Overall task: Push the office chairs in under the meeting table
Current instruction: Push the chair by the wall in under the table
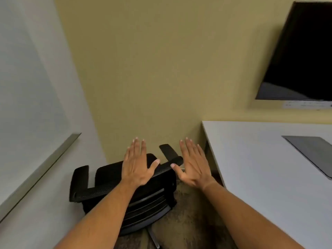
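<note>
Left hand (pixel 137 164) and right hand (pixel 193 166) both flat, fingers spread wide, holding nothing, above black chair (pixel 125 194). Chair stands at 7 o'clock from white table (pixel 260 168), outside its edge. 1 dark screen (pixel 301 56) at 1 o'clock.

A tan wall (pixel 152 69) is meeting a grey-white wall (pixel 27 78) at the corner. A dark screen (pixel 301 54) is hanging at upper right. Brown carpet (pixel 188 221) is covering the floor.

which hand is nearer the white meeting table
Right. The right hand hovers open beside the table edge; the left hand is farther off, over the black chair.
</note>
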Demonstrator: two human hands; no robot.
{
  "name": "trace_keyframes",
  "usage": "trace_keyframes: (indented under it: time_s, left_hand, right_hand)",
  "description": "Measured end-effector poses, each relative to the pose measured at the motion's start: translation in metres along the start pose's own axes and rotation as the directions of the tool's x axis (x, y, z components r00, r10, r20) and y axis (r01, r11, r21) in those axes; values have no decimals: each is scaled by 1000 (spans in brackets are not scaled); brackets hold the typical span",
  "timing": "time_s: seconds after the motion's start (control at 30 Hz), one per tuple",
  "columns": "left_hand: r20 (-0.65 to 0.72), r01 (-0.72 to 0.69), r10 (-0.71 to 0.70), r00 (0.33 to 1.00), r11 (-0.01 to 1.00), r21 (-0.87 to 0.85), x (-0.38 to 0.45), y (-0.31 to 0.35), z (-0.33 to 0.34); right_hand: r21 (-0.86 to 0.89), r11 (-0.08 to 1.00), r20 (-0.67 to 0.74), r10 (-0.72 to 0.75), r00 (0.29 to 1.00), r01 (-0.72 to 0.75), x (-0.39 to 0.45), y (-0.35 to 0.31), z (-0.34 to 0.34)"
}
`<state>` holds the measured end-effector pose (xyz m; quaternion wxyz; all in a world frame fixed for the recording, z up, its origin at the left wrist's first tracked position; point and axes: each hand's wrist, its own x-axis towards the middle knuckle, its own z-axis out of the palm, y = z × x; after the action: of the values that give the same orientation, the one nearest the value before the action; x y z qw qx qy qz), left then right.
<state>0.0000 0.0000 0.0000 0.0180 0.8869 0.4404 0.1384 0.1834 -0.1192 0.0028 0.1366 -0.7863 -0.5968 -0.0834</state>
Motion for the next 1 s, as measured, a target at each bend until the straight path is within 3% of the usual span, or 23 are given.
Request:
trace_keyframes:
  time_s: [0.13, 0.27, 0.5, 0.6, 0.77, 1.0]
  left_hand:
    - [33, 185, -187, 982, 981, 57, -40, -48, 12]
    - [107, 268, -272, 956, 962, 47, -68, -75, 24]
    - [222, 372, -382, 897, 924, 86, -68, -83, 37]
    - [255, 361, -381, 889, 924, 123, -62, -80, 36]
    - [286, 296, -321, 903, 947, 129, -54, -74, 42]
    - [260, 220, -255, 931, 963, 157, -67, -67, 49]
  right_hand:
    - [26, 988, 89, -153, 984, 151, 14, -25, 30]
    - [84, 966, 165, -255, 953, 244, 28, -41, 60]
    - [81, 970, 365, -243, 899, 229, 49, -35, 85]
    - [49, 977, 329, -210, 921, 206, 56, -25, 89]
    - [-4, 984, 155, -177, 972, 180, 44, -21, 98]
    - [-23, 992, 140, -120, 983, 125, 15, -24, 100]
